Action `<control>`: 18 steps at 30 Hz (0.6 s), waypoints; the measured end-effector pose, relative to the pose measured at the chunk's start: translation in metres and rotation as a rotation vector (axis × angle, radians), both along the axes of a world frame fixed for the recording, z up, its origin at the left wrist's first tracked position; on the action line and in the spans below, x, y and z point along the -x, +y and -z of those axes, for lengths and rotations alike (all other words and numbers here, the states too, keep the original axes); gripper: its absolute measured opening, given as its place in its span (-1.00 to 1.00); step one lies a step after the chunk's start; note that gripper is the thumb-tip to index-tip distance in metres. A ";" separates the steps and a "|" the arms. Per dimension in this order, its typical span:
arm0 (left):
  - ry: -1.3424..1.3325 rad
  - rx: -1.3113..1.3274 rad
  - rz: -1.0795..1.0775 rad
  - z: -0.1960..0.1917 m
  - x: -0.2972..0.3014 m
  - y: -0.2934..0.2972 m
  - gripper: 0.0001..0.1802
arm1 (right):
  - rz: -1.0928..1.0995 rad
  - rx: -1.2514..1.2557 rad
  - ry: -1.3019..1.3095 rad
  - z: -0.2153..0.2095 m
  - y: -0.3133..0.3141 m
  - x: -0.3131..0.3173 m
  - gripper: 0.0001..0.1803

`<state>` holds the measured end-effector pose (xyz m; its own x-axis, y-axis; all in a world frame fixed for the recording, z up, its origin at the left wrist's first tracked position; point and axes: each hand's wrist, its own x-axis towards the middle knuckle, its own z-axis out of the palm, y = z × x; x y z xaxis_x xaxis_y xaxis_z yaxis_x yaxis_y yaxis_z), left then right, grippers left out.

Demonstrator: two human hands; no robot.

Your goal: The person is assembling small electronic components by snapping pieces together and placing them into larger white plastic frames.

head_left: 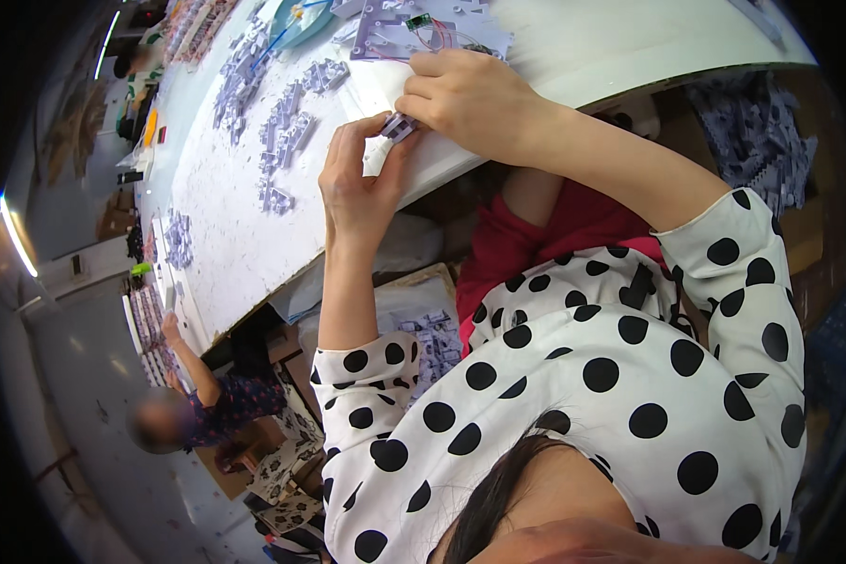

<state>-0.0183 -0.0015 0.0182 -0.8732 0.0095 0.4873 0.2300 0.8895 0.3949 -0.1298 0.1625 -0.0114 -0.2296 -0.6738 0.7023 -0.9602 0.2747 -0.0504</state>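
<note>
Between the thumb and fingers of my left hand (pixel 362 179) is a small light-purple plastic part (pixel 398 127), held just above the near edge of the white table (pixel 226 254). My right hand (pixel 470 103) meets it from the right, fingers curled in at the part's upper side; its fingertips are partly hidden, so I cannot make out what they grip. Just beyond the right hand lies a light-purple plastic tray (pixel 376 38) with a small green circuit board (pixel 418 21) and thin red wires.
Piles of small purple parts (pixel 287 132) spread over the table to the left. A light-blue bowl (pixel 301 23) with a blue stick stands at the back. Under the table at right is a box of purple pieces (pixel 752 141). Another person (pixel 221 404) sits at the lower left.
</note>
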 end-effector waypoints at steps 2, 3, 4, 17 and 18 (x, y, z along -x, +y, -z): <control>-0.009 -0.036 -0.007 0.000 0.002 0.001 -0.67 | 0.012 0.030 0.031 0.002 0.001 0.002 -0.83; -0.026 -0.097 -0.018 0.000 0.003 0.002 -0.67 | 0.020 0.029 0.040 0.002 0.002 0.003 -0.83; -0.040 -0.161 -0.025 0.003 0.005 0.003 -0.68 | 0.029 0.031 0.067 0.005 0.003 0.004 -0.84; 0.330 0.049 0.065 -0.022 0.000 0.014 -0.64 | 0.043 0.167 0.109 -0.026 0.023 -0.017 -0.63; 0.378 0.058 0.057 -0.034 0.006 0.018 -0.64 | 0.072 0.267 0.065 -0.040 0.028 -0.019 -0.59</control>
<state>-0.0241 0.0169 0.0518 -0.6292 0.0900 0.7720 0.3994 0.8896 0.2218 -0.1105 0.1908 0.0285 -0.2186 -0.4468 0.8675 -0.9423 0.3276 -0.0688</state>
